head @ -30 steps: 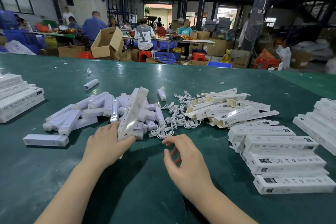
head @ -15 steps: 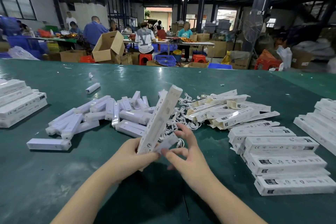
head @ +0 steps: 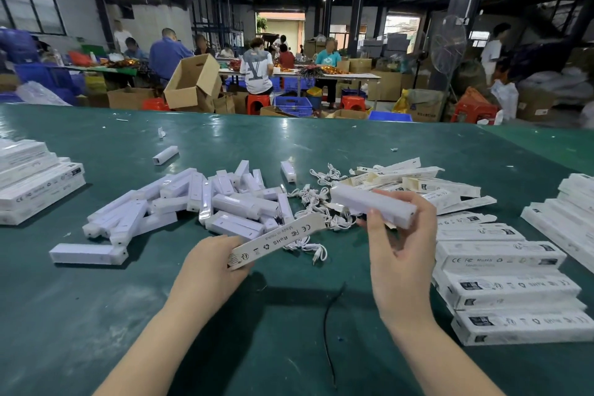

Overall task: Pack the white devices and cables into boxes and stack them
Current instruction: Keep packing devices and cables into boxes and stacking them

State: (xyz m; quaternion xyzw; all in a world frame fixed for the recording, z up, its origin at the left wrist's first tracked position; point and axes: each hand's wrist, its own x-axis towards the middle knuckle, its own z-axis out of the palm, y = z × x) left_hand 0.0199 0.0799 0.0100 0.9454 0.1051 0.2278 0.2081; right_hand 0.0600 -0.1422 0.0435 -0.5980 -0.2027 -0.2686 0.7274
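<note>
My left hand grips the near end of a flat white printed box, which points up and to the right above the green table. My right hand holds a white device level over the cables, fingers curled round its right end. A heap of loose white devices lies at centre left. White coiled cables lie behind and between my hands. Unfolded boxes are piled behind the right hand.
Packed boxes are stacked at near right, with more at the far right edge and at the far left. A single device lies apart at near left. A black strand lies near me. People work at tables beyond.
My left hand has lowered the box from nearly upright to a shallow tilt. My right hand has left the box's end and now holds a white device raised over the cables.
</note>
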